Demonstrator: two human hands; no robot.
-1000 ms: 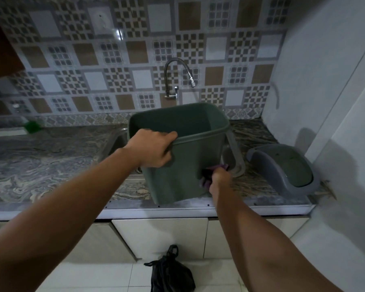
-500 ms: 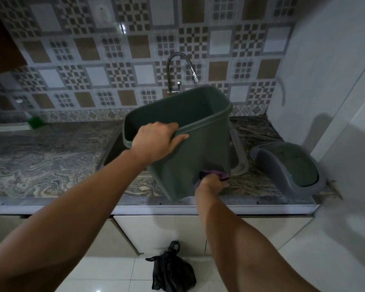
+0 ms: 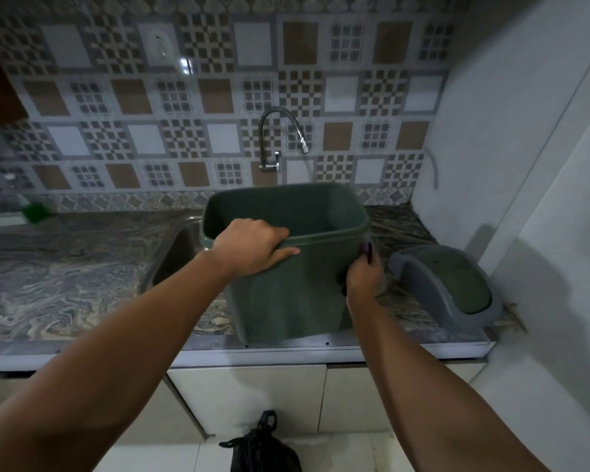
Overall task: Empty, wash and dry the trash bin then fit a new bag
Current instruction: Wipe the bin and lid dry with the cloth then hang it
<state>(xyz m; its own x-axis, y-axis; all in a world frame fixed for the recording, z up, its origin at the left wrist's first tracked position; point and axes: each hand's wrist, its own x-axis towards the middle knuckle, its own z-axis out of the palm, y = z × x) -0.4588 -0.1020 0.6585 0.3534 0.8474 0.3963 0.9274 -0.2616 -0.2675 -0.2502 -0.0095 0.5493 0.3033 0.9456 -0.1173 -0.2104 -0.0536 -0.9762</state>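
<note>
Patterned tiles back a marbled tabletop (image 3: 58,284) with a sink (image 3: 178,253) set into it and a tap (image 3: 269,137) on the wall above; the green bin (image 3: 286,267) stands upright at the tabletop's front edge, partly over the sink's right side, its mouth open and nothing visible inside. Half a second ago the bin was tipped to the left with its base raised; now it sits level again, and the right hand has climbed from the lower corner to just under the rim; that reads as a wiping stroke up the right outer wall, so the drying step looks well under way, with the new bag not yet fitted. Left hand (image 3: 252,248): its grip closes over the near rim, fingers curled along the lip, steadying the bin. Right hand (image 3: 363,277): its grip pinches a small purple cloth (image 3: 367,249) against the bin's right corner; only a sliver of cloth shows. Grey lid (image 3: 447,287) lies on the tabletop well to the right; a tied black bag (image 3: 264,447) sits on the floor below.
</note>
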